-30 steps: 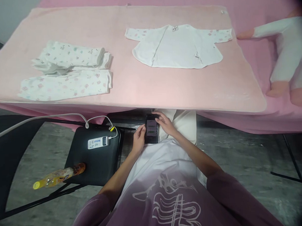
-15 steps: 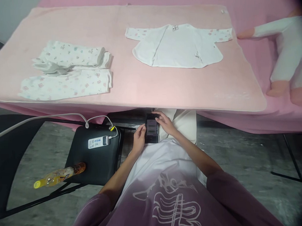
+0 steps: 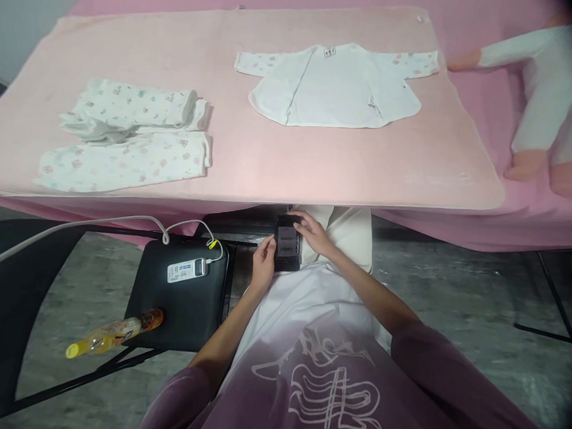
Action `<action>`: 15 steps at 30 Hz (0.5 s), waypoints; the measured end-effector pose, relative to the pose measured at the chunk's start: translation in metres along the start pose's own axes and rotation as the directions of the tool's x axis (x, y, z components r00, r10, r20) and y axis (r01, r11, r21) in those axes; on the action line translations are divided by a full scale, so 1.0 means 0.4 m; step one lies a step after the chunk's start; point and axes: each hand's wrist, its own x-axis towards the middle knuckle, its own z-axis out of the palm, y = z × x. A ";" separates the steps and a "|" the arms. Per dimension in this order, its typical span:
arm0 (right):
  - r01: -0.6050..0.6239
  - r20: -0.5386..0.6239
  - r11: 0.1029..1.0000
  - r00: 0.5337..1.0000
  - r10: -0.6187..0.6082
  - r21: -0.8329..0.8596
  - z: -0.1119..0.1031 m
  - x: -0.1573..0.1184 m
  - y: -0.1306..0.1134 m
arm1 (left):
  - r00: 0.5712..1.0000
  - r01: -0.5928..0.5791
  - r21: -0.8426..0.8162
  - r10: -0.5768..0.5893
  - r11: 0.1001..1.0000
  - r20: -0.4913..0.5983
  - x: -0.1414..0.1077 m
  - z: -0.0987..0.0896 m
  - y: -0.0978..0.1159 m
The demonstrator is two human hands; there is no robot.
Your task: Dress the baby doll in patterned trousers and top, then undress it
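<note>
A dark smartphone (image 3: 288, 243) with a lit screen lies at my lap, just below the table's front edge. My left hand (image 3: 263, 263) is closed at its left side, thumb along the rim. On the other side, my right hand (image 3: 314, 236) grips the upper right edge with bent fingers. Spread flat on the table is a white baby shirt (image 3: 332, 89) with patterned sleeves. To its left lie folded patterned baby clothes (image 3: 141, 104) and another folded printed garment (image 3: 127, 161).
A pink mat (image 3: 227, 173) covers most of the table. At the right lies a doll in white clothing (image 3: 541, 102). On my left, a black chair (image 3: 150, 264) bears a small white device (image 3: 187, 270) with a cable (image 3: 101, 221) and a yellow-capped bottle (image 3: 111, 336).
</note>
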 end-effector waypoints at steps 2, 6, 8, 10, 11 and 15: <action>0.000 0.000 1.000 1.000 0.000 0.000 0.000 0.001 0.004 | 1.000 -0.008 0.002 0.008 1.000 0.002 0.000 0.000 0.000; 0.011 -0.005 1.000 1.000 -0.011 -0.006 0.000 0.002 0.007 | 1.000 -0.014 0.001 0.014 1.000 0.005 0.000 -0.001 -0.001; 0.012 -0.006 1.000 1.000 -0.012 -0.008 0.000 0.001 0.007 | 1.000 -0.016 0.004 0.016 1.000 0.004 0.000 -0.001 -0.003; 0.015 -0.005 1.000 1.000 -0.015 0.000 0.000 0.001 0.007 | 1.000 -0.020 0.005 0.020 1.000 0.003 0.000 -0.002 -0.005; 0.016 -0.004 1.000 1.000 -0.016 0.005 0.000 0.001 0.007 | 1.000 -0.022 0.005 0.022 1.000 0.004 0.000 -0.002 -0.005; 0.016 -0.005 1.000 1.000 -0.016 0.008 0.000 0.001 0.008 | 1.000 -0.023 0.001 0.023 1.000 0.006 0.001 -0.002 -0.008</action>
